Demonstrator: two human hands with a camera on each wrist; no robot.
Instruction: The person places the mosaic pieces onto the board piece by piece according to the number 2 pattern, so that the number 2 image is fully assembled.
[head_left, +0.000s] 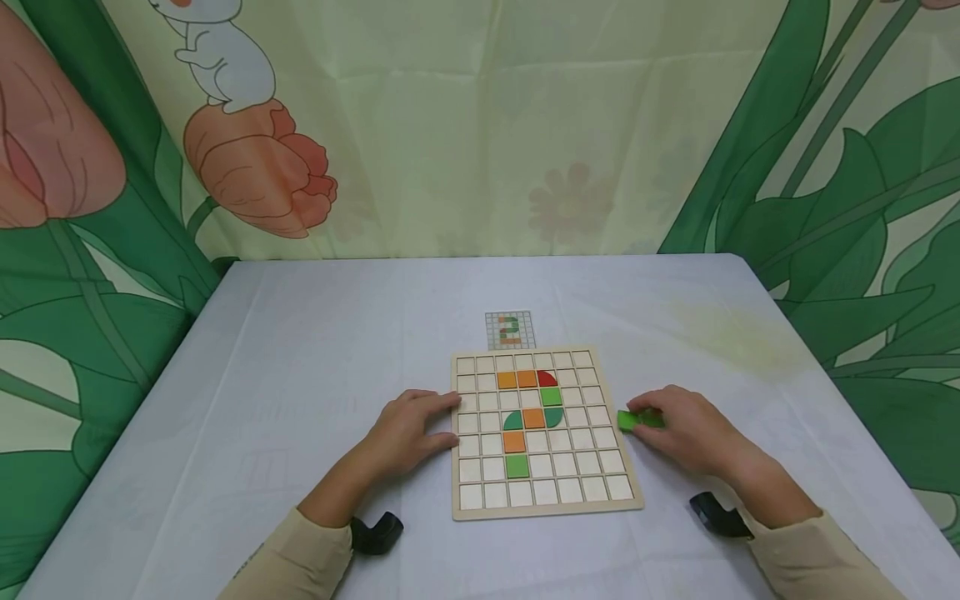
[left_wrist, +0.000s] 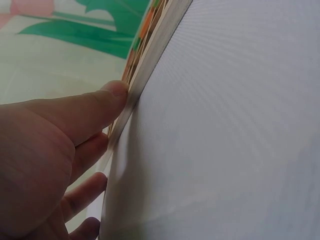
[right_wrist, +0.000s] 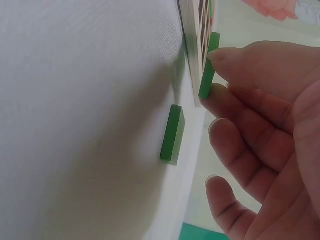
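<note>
My right hand (head_left: 690, 429) pinches a green square tile (right_wrist: 209, 65) between thumb and forefinger, just off the board's right edge. Below those fingers, a second green tile (right_wrist: 172, 135) lies on the white cloth. The wooden grid board (head_left: 547, 512) lies flat, bearing orange squares (head_left: 533, 418), a red quarter-round (head_left: 547, 379), green squares (head_left: 517, 466) and dark green quarter-rounds (head_left: 553, 417) in a curving line. At its left edge, my left hand (head_left: 405, 433) touches the frame with extended thumb and fingers, as the left wrist view also shows.
Behind the board lies a small printed grid card (head_left: 511, 331) with a coloured figure. White cloth (head_left: 337, 333) covers the table. A patterned curtain (head_left: 465, 150) hangs behind it. Each wrist wears a black camera mount (head_left: 377, 533).
</note>
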